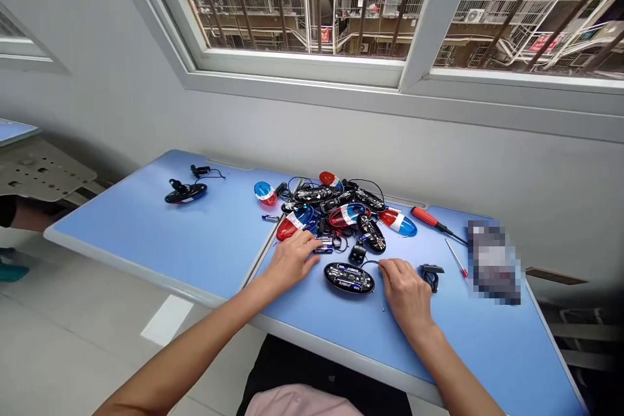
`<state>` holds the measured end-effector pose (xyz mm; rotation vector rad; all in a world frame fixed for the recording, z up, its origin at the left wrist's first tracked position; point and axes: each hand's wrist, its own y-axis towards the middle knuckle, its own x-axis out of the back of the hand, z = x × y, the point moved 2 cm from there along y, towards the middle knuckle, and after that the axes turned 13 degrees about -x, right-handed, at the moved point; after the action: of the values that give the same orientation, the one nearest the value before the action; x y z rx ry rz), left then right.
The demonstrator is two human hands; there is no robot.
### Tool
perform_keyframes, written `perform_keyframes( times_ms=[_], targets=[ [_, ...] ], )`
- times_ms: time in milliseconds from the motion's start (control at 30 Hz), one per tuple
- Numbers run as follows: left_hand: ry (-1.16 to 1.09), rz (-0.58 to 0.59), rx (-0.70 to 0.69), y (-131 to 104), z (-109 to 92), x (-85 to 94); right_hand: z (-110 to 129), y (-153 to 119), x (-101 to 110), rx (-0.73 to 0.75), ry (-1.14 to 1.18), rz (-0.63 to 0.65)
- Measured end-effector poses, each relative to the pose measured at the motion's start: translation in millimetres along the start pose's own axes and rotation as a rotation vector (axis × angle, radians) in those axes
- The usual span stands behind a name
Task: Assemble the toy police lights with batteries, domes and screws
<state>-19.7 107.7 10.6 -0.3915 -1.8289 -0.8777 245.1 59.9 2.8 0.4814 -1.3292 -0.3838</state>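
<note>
My left hand (294, 259) reaches to the near edge of the pile, thumb and fingers apart, its fingertips at several blue-and-silver batteries (324, 249). My right hand (407, 287) has its fingers closed at a thin black cable (371, 262). That cable runs towards a small black box (357, 253). Between my hands lies an oval black housing (349, 278) with its open side up and batteries in it. A small screw (383, 307) lies beside my right hand. A black clamp-like bracket (431, 275) is to the right of that hand.
Behind my hands are piled red-and-blue light covers (347, 214), black housings (371, 234) and cables. To the right lie a red screwdriver (431, 220), a red-capped pen (457, 259) and a blurred-out packet (493, 263). An assembled black unit (186, 192) sits on the left table (146, 221).
</note>
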Motion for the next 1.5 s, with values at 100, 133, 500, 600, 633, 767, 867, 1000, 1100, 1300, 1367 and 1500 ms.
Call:
perform_keyframes(
  times_ms=[100, 133, 500, 600, 633, 767, 867, 1000, 1100, 1300, 1367, 1500],
  targets=[
    [0.040, -0.010, -0.002, 0.0, -0.9, -5.6, -5.5, -0.5, -6.5, 0.026, 0.025, 0.009],
    [0.045, -0.031, 0.001, -0.6, -1.1, -6.4, -8.0, 0.0, -8.6, 0.037, 0.029, 0.009],
    [0.071, -0.146, -0.073, -7.7, -4.2, -15.3, -26.0, 14.0, -10.7, 0.016, 0.234, 0.075],
    [0.121, -0.140, -0.085, -8.0, -6.4, -18.3, -24.3, 9.9, -10.0, 0.024, 0.216, 0.125],
    [0.137, -0.133, -0.094, -7.7, -7.3, -18.5, -23.6, 8.8, -10.0, 0.022, 0.205, 0.137],
    [0.137, -0.146, -0.108, -7.0, -9.8, -14.1, -22.2, 6.6, -9.0, 0.006, 0.190, 0.148],
    [-0.047, -0.209, -0.058, -7.3, -11.6, -4.9, -20.4, 7.3, -3.6, 0.000, 0.228, 0.110],
    [-0.375, -0.236, -0.035, -1.5, -26.8, 10.7, -10.1, 9.6, 11.4, 0.005, 0.498, 0.039],
    [-0.415, -0.195, -0.111, 12.3, -49.0, 19.6, 3.7, 10.6, 21.6, 0.067, 0.792, 0.135],
    [-0.285, -0.160, -0.265, 38.0, -80.4, 19.6, 13.0, 12.5, 27.9, -0.004, 0.990, 0.217],
    [-0.314, -0.170, -0.268, 40.3, -80.2, 17.5, 11.6, 13.5, 27.6, -0.048, 1.005, 0.253],
    [-0.417, -0.242, -0.281, 41.7, -60.8, 18.4, 2.9, 18.0, 27.1, -0.184, 0.979, 0.294]
  ],
)
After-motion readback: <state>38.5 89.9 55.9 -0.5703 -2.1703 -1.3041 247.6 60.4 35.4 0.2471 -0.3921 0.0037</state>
